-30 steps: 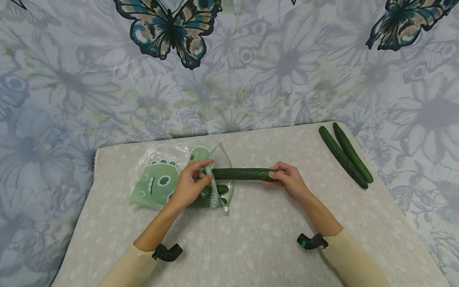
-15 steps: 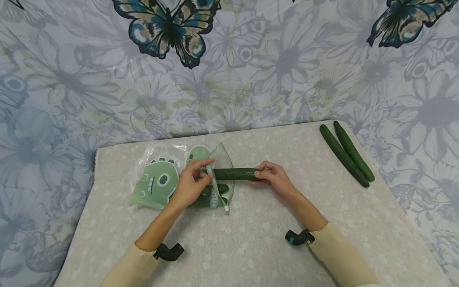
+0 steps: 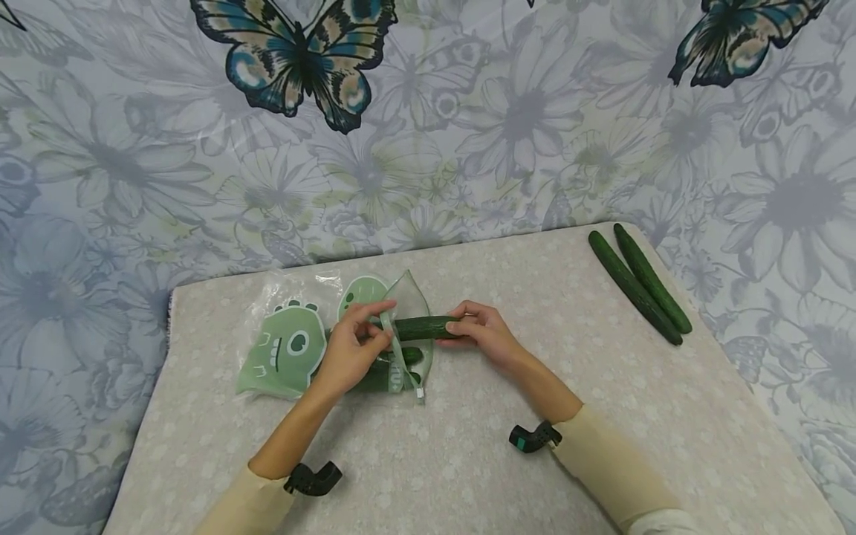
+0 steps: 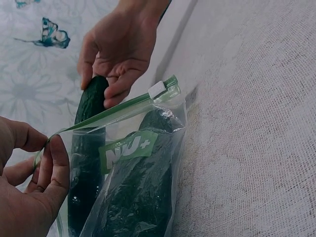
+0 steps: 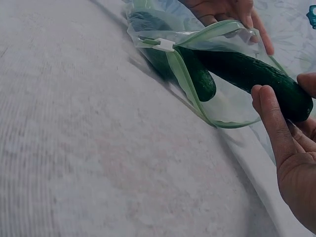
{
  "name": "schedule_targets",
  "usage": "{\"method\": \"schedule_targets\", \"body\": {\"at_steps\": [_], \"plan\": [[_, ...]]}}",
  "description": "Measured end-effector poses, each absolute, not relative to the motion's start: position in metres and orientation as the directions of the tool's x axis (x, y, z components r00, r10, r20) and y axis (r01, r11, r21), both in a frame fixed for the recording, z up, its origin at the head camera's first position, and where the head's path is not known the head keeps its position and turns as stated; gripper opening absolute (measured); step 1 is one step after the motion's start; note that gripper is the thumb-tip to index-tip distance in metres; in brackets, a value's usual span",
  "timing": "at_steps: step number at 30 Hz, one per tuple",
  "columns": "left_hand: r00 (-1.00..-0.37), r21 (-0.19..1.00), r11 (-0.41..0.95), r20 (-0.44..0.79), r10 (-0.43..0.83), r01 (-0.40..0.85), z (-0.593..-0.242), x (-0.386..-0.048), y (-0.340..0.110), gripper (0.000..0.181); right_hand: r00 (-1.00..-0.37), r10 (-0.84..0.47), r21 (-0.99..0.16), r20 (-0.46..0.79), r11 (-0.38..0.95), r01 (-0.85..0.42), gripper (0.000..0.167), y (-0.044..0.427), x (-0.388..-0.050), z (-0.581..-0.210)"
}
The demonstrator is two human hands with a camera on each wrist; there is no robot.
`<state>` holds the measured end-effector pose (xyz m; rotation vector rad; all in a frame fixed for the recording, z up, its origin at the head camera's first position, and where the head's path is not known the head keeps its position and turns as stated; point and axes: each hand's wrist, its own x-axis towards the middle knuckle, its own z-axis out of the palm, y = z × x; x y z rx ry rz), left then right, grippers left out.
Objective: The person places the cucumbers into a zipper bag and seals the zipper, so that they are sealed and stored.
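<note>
A clear zip bag (image 3: 284,364) with green cartoon prints lies on the table, its mouth facing right. My left hand (image 3: 351,353) pinches the upper edge of that mouth between thumb and fingers. My right hand (image 3: 484,334) grips the right end of a cucumber (image 3: 421,328), whose other end is inside the bag. Below it, other cucumbers (image 4: 143,182) show through the plastic in the left wrist view. A white slider (image 5: 164,45) sits at one end of the green zip strip in the right wrist view.
Two more cucumbers (image 3: 635,288) lie side by side at the table's far right. A pale patterned cloth (image 3: 468,461) covers the table. Behind its back edge hangs a butterfly and flower backdrop (image 3: 428,148).
My right hand has moved left, sliding the cucumber deeper into the bag, so less of it shows outside. My left hand keeps its pinch on the bag's edge.
</note>
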<state>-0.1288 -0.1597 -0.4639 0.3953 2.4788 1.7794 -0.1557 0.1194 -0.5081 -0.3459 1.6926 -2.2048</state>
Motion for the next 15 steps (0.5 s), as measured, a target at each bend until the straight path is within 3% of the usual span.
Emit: {"method": "schedule_targets", "body": {"at_steps": [15], "plan": [[-0.967,0.937,0.309,0.09,0.24,0.164,-0.462,-0.13,-0.158,0.047,-0.905,-0.422,-0.946,-0.052,-0.269,0.18,0.021,0.093,-0.158,-0.513]]}}
